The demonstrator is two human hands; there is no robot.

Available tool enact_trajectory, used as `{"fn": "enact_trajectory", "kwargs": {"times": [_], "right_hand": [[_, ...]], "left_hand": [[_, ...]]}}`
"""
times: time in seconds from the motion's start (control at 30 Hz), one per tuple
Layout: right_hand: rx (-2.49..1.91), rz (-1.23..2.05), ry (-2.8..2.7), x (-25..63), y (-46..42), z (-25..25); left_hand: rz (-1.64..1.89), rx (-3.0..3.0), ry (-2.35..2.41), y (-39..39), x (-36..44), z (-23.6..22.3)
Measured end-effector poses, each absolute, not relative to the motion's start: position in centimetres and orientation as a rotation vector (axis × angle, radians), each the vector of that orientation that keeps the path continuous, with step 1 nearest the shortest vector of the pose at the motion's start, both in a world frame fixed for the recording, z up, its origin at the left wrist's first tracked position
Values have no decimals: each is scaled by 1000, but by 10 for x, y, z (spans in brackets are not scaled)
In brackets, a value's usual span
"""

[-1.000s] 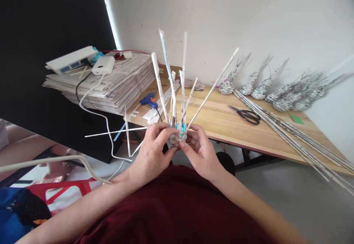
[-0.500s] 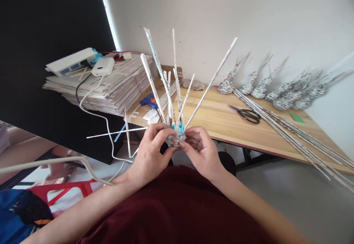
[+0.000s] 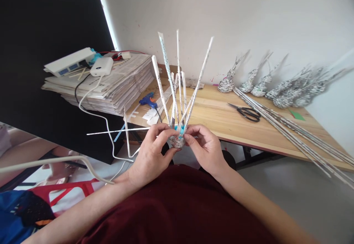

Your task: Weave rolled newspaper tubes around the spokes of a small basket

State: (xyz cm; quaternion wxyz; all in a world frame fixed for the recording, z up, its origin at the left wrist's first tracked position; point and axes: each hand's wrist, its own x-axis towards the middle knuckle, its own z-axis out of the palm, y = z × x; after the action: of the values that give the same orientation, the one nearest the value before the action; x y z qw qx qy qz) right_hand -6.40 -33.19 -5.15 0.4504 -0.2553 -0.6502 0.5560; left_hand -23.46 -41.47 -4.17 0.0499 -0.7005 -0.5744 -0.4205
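Paper basket (image 3: 177,142) sits pinched at its sides between left grip (image 3: 153,146) and right grip (image 3: 207,147).

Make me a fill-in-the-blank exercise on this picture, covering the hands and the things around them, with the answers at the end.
1. The tall sticks of the woven piece between the left hand and right hand point ____.
2. The glue gun is coloured ____.
3. The newspaper stack under the power strip is to the picture's ____ of the glue gun.
4. The handles of the scissors are ____.
Missing words: upward; blue; left; black.
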Motion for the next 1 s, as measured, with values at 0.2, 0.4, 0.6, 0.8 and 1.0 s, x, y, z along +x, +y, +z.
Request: {"fn": "enact_trajectory", "kwargs": {"times": [0.2,0.4,0.6,0.8,1.0], "right_hand": [[-570,1446,-1519,-61,-334,-42],[-518,1366,-1552,-58,-337,-41],[-490,1283,-1579,-59,-341,-42],[-495,1274,-1592,-60,-341,-40],[-492,1386,-1545,-60,-340,-40]], "left_hand": [[-1374,-2086,-1676,-414,-237,-38],[-1492,-2038,-1634,-415,-237,-38],[-1542,-2027,-1659,-416,-237,-40],[-1543,-2042,-1642,-416,-237,-40],[-1516,-2026,-1628,-416,-236,-40]]}}
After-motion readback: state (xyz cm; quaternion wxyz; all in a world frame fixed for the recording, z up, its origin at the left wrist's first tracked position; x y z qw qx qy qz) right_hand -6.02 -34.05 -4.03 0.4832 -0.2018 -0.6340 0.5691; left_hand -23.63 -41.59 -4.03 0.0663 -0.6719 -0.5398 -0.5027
